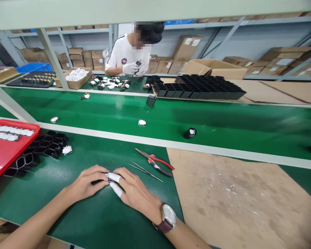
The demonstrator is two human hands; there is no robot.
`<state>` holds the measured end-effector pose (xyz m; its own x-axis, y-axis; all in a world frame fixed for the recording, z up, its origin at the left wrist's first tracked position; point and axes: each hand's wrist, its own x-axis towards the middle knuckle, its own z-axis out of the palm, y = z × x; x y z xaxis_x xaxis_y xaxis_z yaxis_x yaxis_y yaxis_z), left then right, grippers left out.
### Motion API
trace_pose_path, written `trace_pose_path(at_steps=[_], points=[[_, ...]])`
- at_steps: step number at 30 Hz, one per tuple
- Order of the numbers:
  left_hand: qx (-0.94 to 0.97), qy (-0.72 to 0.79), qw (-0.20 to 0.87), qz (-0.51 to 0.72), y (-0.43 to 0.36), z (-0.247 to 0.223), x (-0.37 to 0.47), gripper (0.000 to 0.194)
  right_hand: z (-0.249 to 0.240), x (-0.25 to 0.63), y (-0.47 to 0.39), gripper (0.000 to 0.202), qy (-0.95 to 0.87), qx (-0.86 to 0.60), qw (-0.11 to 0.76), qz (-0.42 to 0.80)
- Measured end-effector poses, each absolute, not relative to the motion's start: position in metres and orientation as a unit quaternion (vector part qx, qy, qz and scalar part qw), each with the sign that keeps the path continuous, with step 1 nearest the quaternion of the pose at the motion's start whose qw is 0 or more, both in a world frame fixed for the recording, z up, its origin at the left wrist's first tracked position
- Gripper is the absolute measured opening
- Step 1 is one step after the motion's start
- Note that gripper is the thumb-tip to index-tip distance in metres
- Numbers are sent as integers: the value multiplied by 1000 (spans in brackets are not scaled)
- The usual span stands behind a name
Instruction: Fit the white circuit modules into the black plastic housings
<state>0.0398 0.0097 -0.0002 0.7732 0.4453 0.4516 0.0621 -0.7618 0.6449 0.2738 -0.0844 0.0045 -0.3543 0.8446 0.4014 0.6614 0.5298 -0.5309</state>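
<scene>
My left hand (88, 181) is closed around a small black housing (110, 179), mostly covered by the fingers. My right hand (134, 190), with white finger cots on two fingertips and a watch (168, 216) at the wrist, pinches the housing's right end. What sits inside that end is too hidden to make out. Just beyond the right hand lie metal tweezers (146, 171) and long-nose pliers (155, 162) with red and black handles. A small circuit board with a white top (67, 149) rests at the left, beside several empty black housings (45, 145).
A red tray (5, 157) holds white-topped boards at the left. Cardboard (238, 197) covers the bench at right. On the green belt (114, 114) lie scattered boards and a filled housing (190, 133). Across it, a gloved co-worker (132, 55) handles a dark part near rows of black housings (197, 88).
</scene>
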Motion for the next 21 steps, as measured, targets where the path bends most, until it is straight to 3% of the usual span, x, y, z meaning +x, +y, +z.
trace_pose_path(at_steps=[5, 10, 14, 21], points=[[889, 126, 312, 311, 8, 0, 42, 22, -2, 282, -83, 50, -740, -486, 399, 240], [792, 245, 430, 358, 10, -4, 44, 7, -1, 283, -81, 36, -711, -518, 398, 263], [587, 413, 575, 393, 20, 0, 42, 33, -2, 282, -79, 34, -706, -516, 409, 262], [668, 442, 465, 377, 72, 17, 52, 40, -14, 280, -78, 35, -736, -517, 394, 189]])
